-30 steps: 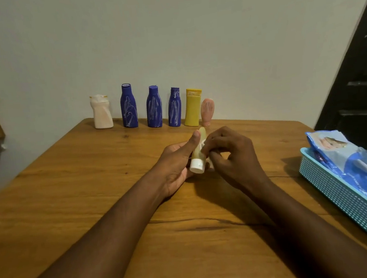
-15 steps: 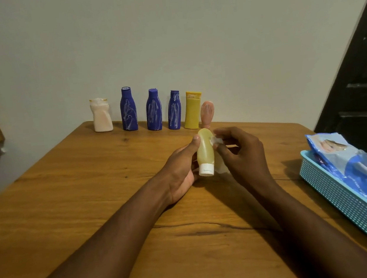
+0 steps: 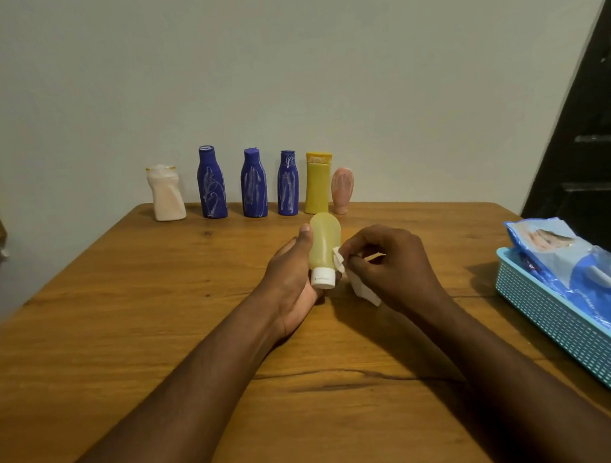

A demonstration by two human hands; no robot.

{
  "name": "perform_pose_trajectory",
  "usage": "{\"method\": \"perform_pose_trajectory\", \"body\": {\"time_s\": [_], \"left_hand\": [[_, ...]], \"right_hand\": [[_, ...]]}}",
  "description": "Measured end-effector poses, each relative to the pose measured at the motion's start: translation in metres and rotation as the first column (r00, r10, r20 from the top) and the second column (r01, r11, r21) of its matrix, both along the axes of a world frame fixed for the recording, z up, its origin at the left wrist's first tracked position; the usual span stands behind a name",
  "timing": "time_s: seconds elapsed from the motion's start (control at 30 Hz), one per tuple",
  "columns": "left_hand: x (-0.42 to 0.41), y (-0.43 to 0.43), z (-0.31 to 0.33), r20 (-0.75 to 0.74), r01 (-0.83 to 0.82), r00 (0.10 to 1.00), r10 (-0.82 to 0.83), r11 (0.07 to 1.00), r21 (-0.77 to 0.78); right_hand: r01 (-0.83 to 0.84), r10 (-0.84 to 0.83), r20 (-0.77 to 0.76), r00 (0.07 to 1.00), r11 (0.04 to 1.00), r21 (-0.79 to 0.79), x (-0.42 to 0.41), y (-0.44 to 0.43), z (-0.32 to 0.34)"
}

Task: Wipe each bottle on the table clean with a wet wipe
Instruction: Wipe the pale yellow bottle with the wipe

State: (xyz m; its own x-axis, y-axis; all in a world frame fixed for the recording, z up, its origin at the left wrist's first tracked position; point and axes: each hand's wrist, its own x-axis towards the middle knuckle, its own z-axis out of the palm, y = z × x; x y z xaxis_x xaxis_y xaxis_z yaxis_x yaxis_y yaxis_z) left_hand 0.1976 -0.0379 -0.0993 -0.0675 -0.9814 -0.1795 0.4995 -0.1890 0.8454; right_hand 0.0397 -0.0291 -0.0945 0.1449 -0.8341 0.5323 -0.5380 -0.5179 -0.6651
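We held the pale yellow squeeze bottle (image 3: 324, 240) in our left hand (image 3: 292, 285), in the middle of the table (image 3: 118, 326) and lifted off the wood. Its white cap (image 3: 323, 279) pointed toward us. Our thumb lay along its left side and our fingers curled round behind it.

Our right hand (image 3: 390, 264) pinched a crumpled wet wipe (image 3: 363, 290) between thumb and fingertips. It pressed a fold of the wipe against the bottle's right flank, just above the cap, and the loose tail hung down toward the wood.

We judged ourselves mid-wipe on this one bottle, working the side nearest the right hand. The next move seemed to call for rolling the bottle in the left grip, so the wipe could reach the far face and the cap.

The rest of the job stood in a row at the far edge, against the wall and well apart from our hands. From left to right these were a cream bottle (image 3: 166, 195), three blue bottles (image 3: 253, 186), a yellow bottle (image 3: 317, 184) and a pink tube (image 3: 343, 189) on its cap. The blue ones showed white streaks, so we took them as not yet cleaned.

A fresh wipe, if needed, would come from the pack of wipes (image 3: 579, 270) lying in the teal basket (image 3: 571, 339) at our right.
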Motion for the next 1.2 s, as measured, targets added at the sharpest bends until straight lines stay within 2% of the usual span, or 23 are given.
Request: {"method": "perform_pose_trajectory", "body": {"time_s": [0.07,0.13,0.23,0.3,0.4,0.57,0.7,0.83,1.0,1.1,1.2], "left_hand": [[-0.002,0.001,0.0,0.001,0.007,1.0,-0.007,1.0,-0.014],[-0.003,0.001,-0.001,-0.003,0.005,1.0,-0.005,1.0,-0.027],[0.0,0.001,0.002,0.021,-0.017,1.0,0.018,0.999,-0.033],[0.002,0.0,0.003,0.008,-0.036,0.999,0.036,0.999,-0.028],[0.002,0.0,0.002,0.036,-0.056,0.998,0.057,0.998,-0.03],[-0.002,0.004,0.0,0.18,-0.01,0.983,0.024,0.997,-0.081],[-0.003,0.004,-0.004,0.348,-0.04,0.933,0.092,0.988,-0.152],[0.0,0.006,0.0,0.443,-0.035,0.886,0.138,0.972,-0.233],[-0.004,0.009,0.003,0.335,0.033,0.942,0.021,0.987,-0.156],[-0.002,0.008,0.005,0.225,-0.001,0.974,0.03,0.992,-0.127],[0.003,0.006,0.004,0.188,-0.038,0.981,0.055,0.995,-0.093]], "right_hand": [[0.01,-0.009,0.029,1.0,0.999,-0.042,0.001,0.0,0.0],[-0.06,0.061,0.012,0.998,0.996,-0.066,0.002,0.002,0.0],[-0.186,0.183,-0.094,0.979,0.982,-0.026,0.005,0.004,0.0],[-0.175,0.177,-0.109,0.978,0.984,0.022,0.005,0.003,-0.001],[-0.062,0.063,-0.045,0.997,0.997,0.036,0.003,-0.001,-0.002],[0.072,-0.073,0.139,0.988,0.997,0.012,-0.001,-0.003,-0.002],[0.038,-0.04,0.243,0.969,0.999,0.011,0.003,-0.002,-0.002],[0.013,-0.015,0.226,0.974,1.0,0.008,0.008,0.001,-0.002],[0.026,-0.024,0.196,0.98,1.0,-0.009,0.006,0.0,-0.004],[-0.046,0.049,0.116,0.992,0.999,-0.025,0.004,0.001,-0.004],[-0.15,0.15,-0.005,0.989,0.988,-0.027,0.006,0.003,-0.003]]}}
